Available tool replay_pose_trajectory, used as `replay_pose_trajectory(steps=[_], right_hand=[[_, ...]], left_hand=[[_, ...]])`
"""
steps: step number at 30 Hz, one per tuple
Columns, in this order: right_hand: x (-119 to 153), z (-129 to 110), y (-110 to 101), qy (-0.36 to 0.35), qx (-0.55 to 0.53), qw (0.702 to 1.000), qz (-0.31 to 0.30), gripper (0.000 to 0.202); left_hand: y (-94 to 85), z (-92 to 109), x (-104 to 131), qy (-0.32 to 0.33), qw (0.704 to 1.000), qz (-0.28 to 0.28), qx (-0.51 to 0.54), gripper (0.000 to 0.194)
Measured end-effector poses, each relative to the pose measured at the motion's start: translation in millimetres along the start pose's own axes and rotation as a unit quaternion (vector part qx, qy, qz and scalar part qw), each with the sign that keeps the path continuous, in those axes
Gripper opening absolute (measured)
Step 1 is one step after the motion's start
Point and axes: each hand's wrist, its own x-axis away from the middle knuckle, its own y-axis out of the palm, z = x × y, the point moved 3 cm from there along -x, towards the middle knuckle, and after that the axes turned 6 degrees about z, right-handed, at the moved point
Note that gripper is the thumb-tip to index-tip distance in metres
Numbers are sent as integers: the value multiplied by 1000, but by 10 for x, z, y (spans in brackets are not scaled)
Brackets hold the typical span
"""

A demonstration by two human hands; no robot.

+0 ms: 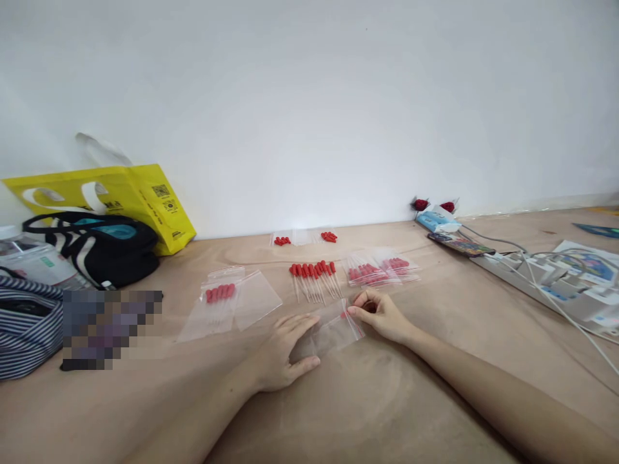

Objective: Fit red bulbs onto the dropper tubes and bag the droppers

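My left hand (285, 351) lies with its fingers stretched and the thumb apart at the left end of a clear zip bag (333, 336). At the bag's red-lined mouth, my right hand (380, 314) is closed in a pinch. A small red bulb (344, 315) shows at those fingertips, apparently a dropper's; the rest of it is hard to see. Just beyond the bag, several loose droppers with red bulbs (312, 269) and thin pale stems lie in a fanned row.
Filled bags of droppers (377, 270) lie right of the row, another filled bag (220, 294) and a flat bag (258, 299) left. Two red clusters (329, 237) sit by the wall. A yellow bag (149, 200) and black pouch (126, 258) stand left; a cabled power strip (532, 283) lies right.
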Motion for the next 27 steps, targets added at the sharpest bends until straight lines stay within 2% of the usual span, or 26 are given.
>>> replay_pose_trajectory(steps=[5,11,17,20,24,27], right_hand=[[8,6,-3,-64,55,994,-64,22],[5,7,58,-90,123,988,-38,21],[47,-44,108,-155,225,961,-38,16],[11,13,45,-132,184,974,-10,17],[-164,18,-102,-72,157,982,72,16],[-396,-102,-93,-50,233,970,50,14]], left_hand=[[12,-10,3,-5,1000,-3,10,58],[24,-23,8,-10,1000,-6,12,60],[32,-11,-5,-10,1000,-14,15,60],[3,-11,5,-10,999,-19,25,58],[-70,-77,60,-13,999,-17,33,51],[-100,-163,104,-15,1000,-10,22,50]])
